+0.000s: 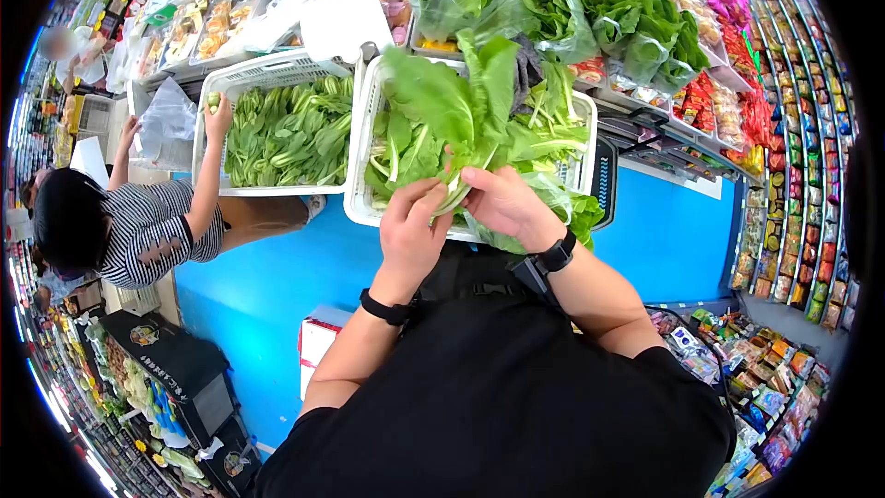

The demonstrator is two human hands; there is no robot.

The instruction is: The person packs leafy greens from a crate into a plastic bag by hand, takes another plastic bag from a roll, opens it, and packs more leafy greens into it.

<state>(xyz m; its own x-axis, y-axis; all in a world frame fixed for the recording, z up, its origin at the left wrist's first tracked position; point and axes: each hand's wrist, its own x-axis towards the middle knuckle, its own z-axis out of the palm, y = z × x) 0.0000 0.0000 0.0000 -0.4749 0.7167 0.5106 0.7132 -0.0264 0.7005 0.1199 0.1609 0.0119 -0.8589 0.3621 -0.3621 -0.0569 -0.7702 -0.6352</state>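
Note:
Above a white basket (366,143) of loose greens, my left hand (415,226) is closed on the stem end of a leafy green bunch (470,101). My right hand (509,207) touches the same stems from the right, its thumb and fingers bent around them. The leaves fan upward, away from me, and the top left ones are blurred. A dark cloth (526,74) lies among the greens behind the bunch. Bagged greens (553,14) stand beyond the basket.
A second white basket (277,191) of green vegetables adjoins on the left. A person in a striped shirt (152,221) reaches over its left end. A black basket (604,180) is at the right, and a red and white box (318,341) sits on the blue floor (230,295).

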